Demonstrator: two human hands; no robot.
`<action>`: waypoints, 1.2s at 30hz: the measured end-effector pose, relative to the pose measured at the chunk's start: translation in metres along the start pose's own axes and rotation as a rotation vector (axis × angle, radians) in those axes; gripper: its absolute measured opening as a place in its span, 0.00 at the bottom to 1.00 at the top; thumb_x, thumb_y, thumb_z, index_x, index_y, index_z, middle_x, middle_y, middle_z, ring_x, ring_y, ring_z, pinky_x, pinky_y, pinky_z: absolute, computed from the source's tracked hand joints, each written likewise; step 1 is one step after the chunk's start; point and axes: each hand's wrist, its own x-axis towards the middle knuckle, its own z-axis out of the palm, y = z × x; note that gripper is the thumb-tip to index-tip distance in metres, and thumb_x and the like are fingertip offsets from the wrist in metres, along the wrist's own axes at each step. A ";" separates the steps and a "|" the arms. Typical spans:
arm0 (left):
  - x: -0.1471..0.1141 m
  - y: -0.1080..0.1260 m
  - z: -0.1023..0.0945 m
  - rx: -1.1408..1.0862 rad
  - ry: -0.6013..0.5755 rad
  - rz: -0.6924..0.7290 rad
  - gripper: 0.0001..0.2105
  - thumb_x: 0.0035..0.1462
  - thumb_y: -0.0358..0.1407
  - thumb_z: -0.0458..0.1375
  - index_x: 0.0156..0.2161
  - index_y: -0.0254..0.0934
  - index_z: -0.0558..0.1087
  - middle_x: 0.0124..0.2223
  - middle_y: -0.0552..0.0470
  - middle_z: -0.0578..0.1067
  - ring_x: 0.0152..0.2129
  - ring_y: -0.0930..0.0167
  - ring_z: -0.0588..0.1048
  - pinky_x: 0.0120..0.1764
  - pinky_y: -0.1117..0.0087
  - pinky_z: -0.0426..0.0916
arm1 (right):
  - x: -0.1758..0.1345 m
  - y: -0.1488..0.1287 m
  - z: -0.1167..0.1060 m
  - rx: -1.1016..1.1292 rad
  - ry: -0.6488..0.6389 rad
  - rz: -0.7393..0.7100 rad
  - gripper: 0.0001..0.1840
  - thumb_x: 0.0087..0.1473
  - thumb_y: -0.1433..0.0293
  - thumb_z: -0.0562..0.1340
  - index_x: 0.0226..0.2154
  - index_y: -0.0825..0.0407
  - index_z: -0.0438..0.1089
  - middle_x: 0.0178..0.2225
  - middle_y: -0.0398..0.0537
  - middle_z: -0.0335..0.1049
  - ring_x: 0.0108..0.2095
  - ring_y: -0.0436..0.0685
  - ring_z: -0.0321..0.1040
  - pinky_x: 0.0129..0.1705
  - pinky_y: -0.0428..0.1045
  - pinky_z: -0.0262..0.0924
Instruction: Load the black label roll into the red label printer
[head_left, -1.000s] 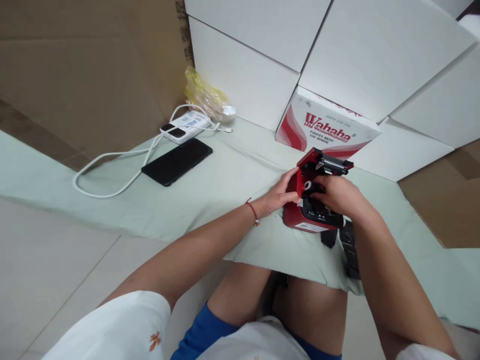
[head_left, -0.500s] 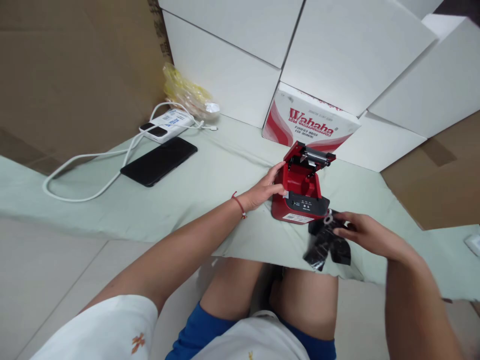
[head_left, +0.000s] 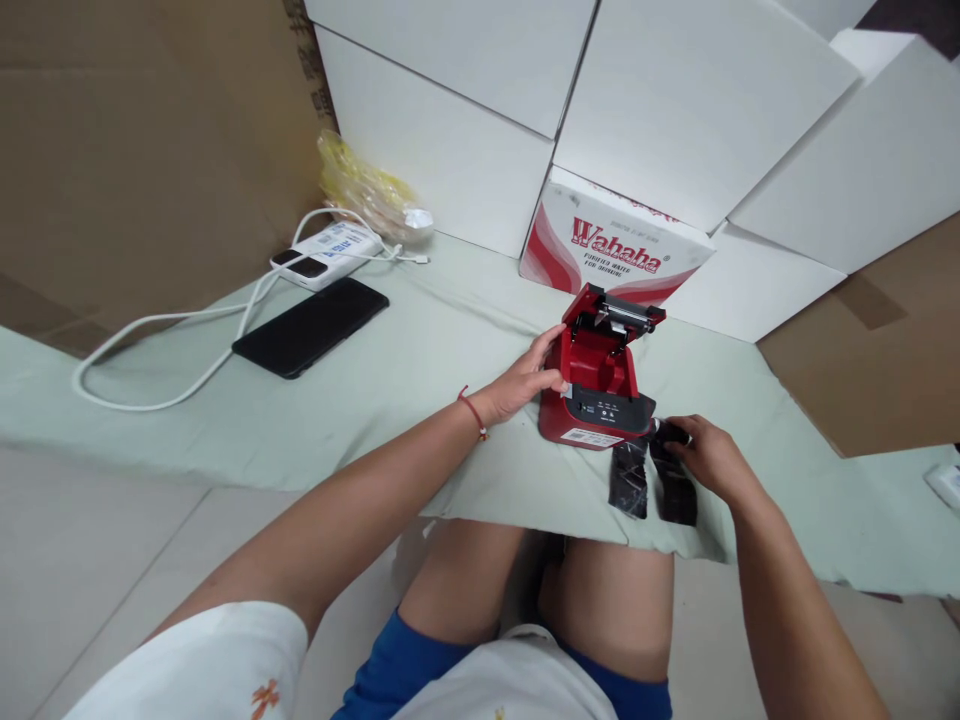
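A small red label printer (head_left: 596, 405) stands on the cloth-covered surface, its lid (head_left: 615, 312) raised and its red inside showing. My left hand (head_left: 521, 383) is closed on the printer's left side, with the thumb on the front left corner. By the printer's front right corner, my right hand (head_left: 701, 455) pinches the top of a black ribbon (head_left: 675, 490). The ribbon's shiny ends hang down onto the cloth, with another dark strip (head_left: 628, 480) just left of them. The fingertips partly hide the ribbon's upper part.
Behind the printer stand a Wahaha carton (head_left: 615, 245) and stacked white boxes (head_left: 442, 130). Left lie a black phone (head_left: 311, 328), a white power bank (head_left: 330, 255) with a looped cable (head_left: 142, 405) and a plastic bag (head_left: 375, 190). Brown cardboard (head_left: 870, 350) stands at right.
My right hand has moved slightly up and in toward the printer's corner with the ribbon. The ribbon's ends now hang straighter. My left hand stays on the printer.
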 end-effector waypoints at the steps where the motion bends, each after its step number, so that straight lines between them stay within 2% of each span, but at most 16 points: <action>1: 0.000 0.000 0.000 -0.003 0.002 0.000 0.50 0.47 0.35 0.65 0.75 0.45 0.53 0.74 0.43 0.64 0.73 0.52 0.59 0.74 0.47 0.51 | -0.004 0.000 -0.004 -0.003 -0.018 -0.016 0.23 0.56 0.68 0.63 0.53 0.52 0.80 0.51 0.59 0.81 0.45 0.64 0.79 0.47 0.54 0.69; 3: 0.001 -0.001 -0.001 -0.006 0.005 -0.002 0.49 0.46 0.35 0.65 0.74 0.45 0.54 0.74 0.44 0.64 0.74 0.52 0.57 0.74 0.46 0.52 | -0.019 0.000 -0.023 0.009 -0.110 -0.073 0.18 0.55 0.66 0.65 0.47 0.50 0.82 0.46 0.55 0.83 0.43 0.64 0.79 0.45 0.54 0.69; 5: 0.001 -0.002 -0.002 0.002 0.007 0.001 0.49 0.46 0.35 0.66 0.74 0.45 0.54 0.73 0.44 0.65 0.74 0.52 0.57 0.74 0.46 0.51 | -0.041 -0.003 -0.055 0.057 -0.269 -0.166 0.15 0.57 0.62 0.66 0.45 0.47 0.83 0.42 0.51 0.84 0.38 0.62 0.79 0.41 0.52 0.71; 7: 0.001 -0.002 -0.002 0.007 0.007 -0.004 0.49 0.47 0.35 0.65 0.74 0.45 0.54 0.71 0.44 0.68 0.74 0.53 0.58 0.74 0.47 0.52 | -0.063 -0.011 -0.090 0.155 -0.374 -0.261 0.21 0.63 0.54 0.65 0.53 0.44 0.81 0.44 0.50 0.84 0.37 0.61 0.79 0.40 0.52 0.73; 9: 0.001 -0.001 -0.001 -0.007 0.007 -0.013 0.49 0.47 0.34 0.65 0.75 0.45 0.54 0.71 0.44 0.68 0.73 0.53 0.59 0.73 0.47 0.53 | -0.075 -0.027 -0.117 0.255 -0.351 -0.353 0.24 0.63 0.50 0.66 0.55 0.44 0.80 0.48 0.52 0.84 0.42 0.63 0.80 0.44 0.53 0.75; 11: 0.001 -0.001 -0.001 -0.019 0.008 -0.016 0.49 0.47 0.33 0.64 0.75 0.45 0.53 0.73 0.43 0.66 0.73 0.52 0.59 0.73 0.47 0.55 | -0.071 -0.050 -0.129 0.313 -0.238 -0.398 0.26 0.63 0.48 0.66 0.55 0.45 0.80 0.47 0.52 0.84 0.43 0.63 0.80 0.43 0.53 0.75; 13: 0.001 -0.001 -0.001 -0.005 0.012 -0.004 0.49 0.46 0.34 0.65 0.74 0.45 0.54 0.75 0.43 0.62 0.73 0.52 0.58 0.73 0.46 0.54 | -0.052 -0.077 -0.126 0.285 -0.102 -0.381 0.26 0.64 0.50 0.64 0.57 0.46 0.79 0.43 0.50 0.84 0.36 0.60 0.78 0.38 0.52 0.73; 15: 0.001 -0.001 -0.002 0.022 0.010 0.013 0.49 0.46 0.34 0.65 0.74 0.45 0.55 0.77 0.43 0.59 0.74 0.52 0.58 0.74 0.46 0.53 | -0.027 -0.107 -0.113 0.163 -0.003 -0.312 0.24 0.65 0.56 0.62 0.59 0.47 0.76 0.41 0.49 0.83 0.33 0.58 0.76 0.36 0.51 0.70; 17: 0.001 -0.001 -0.002 0.032 0.002 0.016 0.48 0.47 0.34 0.65 0.74 0.45 0.55 0.77 0.43 0.59 0.73 0.53 0.58 0.74 0.47 0.53 | -0.003 -0.136 -0.099 -0.011 0.040 -0.232 0.24 0.65 0.63 0.62 0.61 0.48 0.74 0.46 0.51 0.83 0.38 0.60 0.78 0.39 0.52 0.68; 19: 0.001 -0.001 -0.002 0.029 -0.002 0.009 0.48 0.47 0.34 0.65 0.74 0.45 0.54 0.77 0.43 0.58 0.73 0.53 0.58 0.74 0.48 0.53 | 0.017 -0.161 -0.089 -0.196 0.026 -0.172 0.25 0.64 0.67 0.61 0.62 0.47 0.73 0.52 0.53 0.82 0.46 0.64 0.79 0.42 0.53 0.67; 21: 0.001 0.001 -0.001 0.029 0.001 0.003 0.49 0.46 0.35 0.65 0.74 0.44 0.54 0.77 0.43 0.57 0.74 0.53 0.58 0.74 0.49 0.52 | 0.031 -0.178 -0.083 -0.335 -0.014 -0.137 0.25 0.64 0.68 0.61 0.62 0.46 0.73 0.54 0.55 0.81 0.50 0.67 0.78 0.42 0.53 0.66; 24: 0.000 0.004 0.001 0.029 0.007 -0.007 0.50 0.45 0.34 0.65 0.74 0.44 0.54 0.78 0.43 0.56 0.74 0.53 0.56 0.74 0.50 0.52 | 0.045 -0.190 -0.080 -0.415 -0.052 -0.126 0.25 0.62 0.71 0.60 0.61 0.49 0.73 0.50 0.61 0.81 0.49 0.69 0.79 0.39 0.53 0.65; 29: -0.002 0.010 0.003 0.040 0.014 -0.035 0.52 0.44 0.35 0.65 0.75 0.41 0.51 0.78 0.42 0.54 0.75 0.54 0.55 0.75 0.52 0.49 | 0.056 -0.194 -0.076 -0.455 -0.066 -0.133 0.25 0.62 0.73 0.58 0.60 0.52 0.74 0.51 0.65 0.81 0.51 0.71 0.79 0.42 0.54 0.68; 36: -0.002 0.011 0.002 0.078 0.010 -0.037 0.52 0.45 0.35 0.64 0.75 0.41 0.51 0.75 0.41 0.60 0.74 0.55 0.58 0.75 0.53 0.51 | 0.063 -0.201 -0.065 -0.430 -0.062 -0.136 0.23 0.64 0.75 0.57 0.58 0.55 0.76 0.50 0.67 0.81 0.51 0.71 0.79 0.45 0.55 0.69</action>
